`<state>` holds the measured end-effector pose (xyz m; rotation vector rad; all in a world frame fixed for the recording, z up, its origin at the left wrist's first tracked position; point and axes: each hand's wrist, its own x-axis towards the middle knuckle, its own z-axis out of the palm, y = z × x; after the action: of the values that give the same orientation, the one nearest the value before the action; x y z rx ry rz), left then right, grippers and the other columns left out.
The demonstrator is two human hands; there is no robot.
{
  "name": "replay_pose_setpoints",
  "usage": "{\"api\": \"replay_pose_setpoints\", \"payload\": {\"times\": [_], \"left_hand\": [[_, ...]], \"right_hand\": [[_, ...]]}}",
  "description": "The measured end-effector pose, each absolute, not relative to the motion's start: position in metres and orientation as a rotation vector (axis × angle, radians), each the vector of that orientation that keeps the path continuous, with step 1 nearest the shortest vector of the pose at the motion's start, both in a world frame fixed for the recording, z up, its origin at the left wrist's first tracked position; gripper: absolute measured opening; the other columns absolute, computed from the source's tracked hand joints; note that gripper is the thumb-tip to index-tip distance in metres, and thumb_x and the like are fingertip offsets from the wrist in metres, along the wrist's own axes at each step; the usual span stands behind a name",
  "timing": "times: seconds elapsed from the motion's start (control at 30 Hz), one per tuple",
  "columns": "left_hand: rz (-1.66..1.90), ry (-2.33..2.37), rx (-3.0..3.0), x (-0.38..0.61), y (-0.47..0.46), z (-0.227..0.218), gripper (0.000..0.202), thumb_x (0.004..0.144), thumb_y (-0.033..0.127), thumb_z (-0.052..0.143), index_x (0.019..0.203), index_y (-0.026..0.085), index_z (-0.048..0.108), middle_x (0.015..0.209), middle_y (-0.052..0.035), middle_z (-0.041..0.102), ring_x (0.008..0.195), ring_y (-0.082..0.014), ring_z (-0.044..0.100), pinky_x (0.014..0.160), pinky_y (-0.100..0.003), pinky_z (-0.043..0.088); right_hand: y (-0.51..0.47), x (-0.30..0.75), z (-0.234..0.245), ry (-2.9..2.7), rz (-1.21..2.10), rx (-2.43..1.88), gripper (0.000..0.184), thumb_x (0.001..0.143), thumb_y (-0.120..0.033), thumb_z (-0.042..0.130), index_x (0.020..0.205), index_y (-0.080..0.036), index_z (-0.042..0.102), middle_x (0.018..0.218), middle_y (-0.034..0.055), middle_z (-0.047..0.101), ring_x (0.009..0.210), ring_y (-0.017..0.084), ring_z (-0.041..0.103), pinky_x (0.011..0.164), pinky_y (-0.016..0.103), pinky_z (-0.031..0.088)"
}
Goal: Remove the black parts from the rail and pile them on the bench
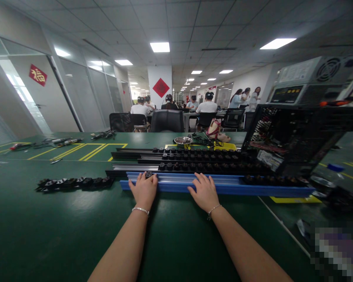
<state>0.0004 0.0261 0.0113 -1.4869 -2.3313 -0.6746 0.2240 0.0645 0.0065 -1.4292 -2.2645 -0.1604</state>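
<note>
A long blue rail (176, 187) with a channel along its top lies across the green table in front of me. At its left end, my left hand (144, 192) has thumb and fingers closed around a small black round part (148, 174) in the channel. My right hand (205, 192) rests on the rail's near edge around its middle, its fingers spread and holding nothing. Several dark round parts (276, 180) sit in the channel toward the right end. To the left of the rail, a row of similar black parts (75, 183) lies on the table.
Behind the blue rail lie black rails (135, 167) filled with similar parts. An open computer case (294, 133) stands at the right, with power supplies (308, 80) on top. A metal bowl (182, 141), cables, a bottle (329, 176) and tools (61, 141) lie around. People sit farther back.
</note>
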Motion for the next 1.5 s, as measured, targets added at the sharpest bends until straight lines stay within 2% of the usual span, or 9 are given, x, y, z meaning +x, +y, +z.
{"api": "replay_pose_setpoints", "payload": {"times": [0.33,0.6,0.8,1.0,1.1,1.2,1.3,1.5], "left_hand": [[-0.77,-2.36,-1.35,-0.021,0.029,0.006,0.035,0.087,0.036,0.035,0.103,0.034,0.067,0.12,-0.0063,0.061,0.121,-0.0258,0.044,0.103,-0.059,0.017],[-0.788,-2.408,-1.193,-0.039,0.029,0.004,0.039,0.087,0.039,0.033,0.104,0.034,0.068,0.121,-0.0026,0.061,0.124,-0.0295,0.036,0.101,-0.049,0.027],[-0.837,-2.46,-1.14,-0.048,0.03,0.002,0.041,0.087,0.041,0.031,0.106,0.034,0.067,0.125,-0.002,0.058,0.126,-0.0348,0.031,0.101,-0.051,0.026],[-0.905,-2.51,-1.06,-0.051,0.025,0.007,0.044,0.086,0.046,0.03,0.104,0.034,0.068,0.127,0.0003,0.055,0.127,-0.0359,0.03,0.1,-0.053,0.027],[-0.927,-2.541,-1.039,-0.056,0.024,0.009,0.043,0.086,0.045,0.03,0.104,0.034,0.068,0.127,-0.0001,0.056,0.122,-0.0334,0.037,0.098,-0.049,0.032],[-0.903,-2.542,-1.139,-0.062,0.024,0.011,0.044,0.087,0.041,0.03,0.102,0.03,0.07,0.126,-0.003,0.056,0.106,-0.0282,0.051,0.091,-0.041,0.039],[-0.887,-2.56,-1.178,-0.068,0.025,0.011,0.049,0.088,0.043,0.027,0.101,0.027,0.071,0.127,-0.0058,0.055,0.092,-0.0249,0.057,0.083,-0.037,0.043],[-0.943,-2.609,-1.181,-0.077,0.025,0.011,0.053,0.088,0.047,0.024,0.101,0.026,0.071,0.13,-0.0068,0.052,0.093,-0.0258,0.059,0.08,-0.037,0.044]], "right_hand": [[0.064,0.223,0.007,-2.261,-0.161,-1.424,0.031,0.086,-0.042,0.044,0.096,-0.02,0.062,0.135,0.0075,0.047,0.127,0.026,0.035,0.105,0.046,0.021],[0.064,0.224,0.006,-2.258,-0.175,-1.424,0.029,0.085,-0.042,0.045,0.096,-0.02,0.062,0.135,0.0069,0.047,0.127,0.025,0.035,0.105,0.044,0.022],[0.065,0.225,0.006,-2.258,-0.186,-1.424,0.03,0.085,-0.043,0.044,0.096,-0.02,0.061,0.135,0.0065,0.047,0.126,0.025,0.035,0.105,0.043,0.022],[0.064,0.224,0.006,-2.264,-0.177,-1.426,0.03,0.085,-0.042,0.044,0.097,-0.02,0.062,0.135,0.0067,0.047,0.126,0.025,0.036,0.104,0.043,0.023],[0.064,0.224,0.006,-2.264,-0.178,-1.422,0.03,0.085,-0.042,0.045,0.097,-0.021,0.062,0.135,0.0065,0.047,0.126,0.025,0.036,0.104,0.044,0.023],[0.064,0.224,0.005,-2.262,-0.181,-1.423,0.029,0.085,-0.042,0.045,0.097,-0.021,0.062,0.135,0.0065,0.047,0.126,0.025,0.036,0.104,0.044,0.023],[0.064,0.224,0.005,-2.258,-0.188,-1.423,0.029,0.085,-0.042,0.045,0.096,-0.021,0.062,0.134,0.0062,0.048,0.126,0.025,0.036,0.104,0.043,0.023],[0.063,0.224,0.006,-2.259,-0.192,-1.426,0.03,0.085,-0.042,0.045,0.095,-0.02,0.062,0.134,0.007,0.048,0.126,0.025,0.036,0.104,0.043,0.024]]}}
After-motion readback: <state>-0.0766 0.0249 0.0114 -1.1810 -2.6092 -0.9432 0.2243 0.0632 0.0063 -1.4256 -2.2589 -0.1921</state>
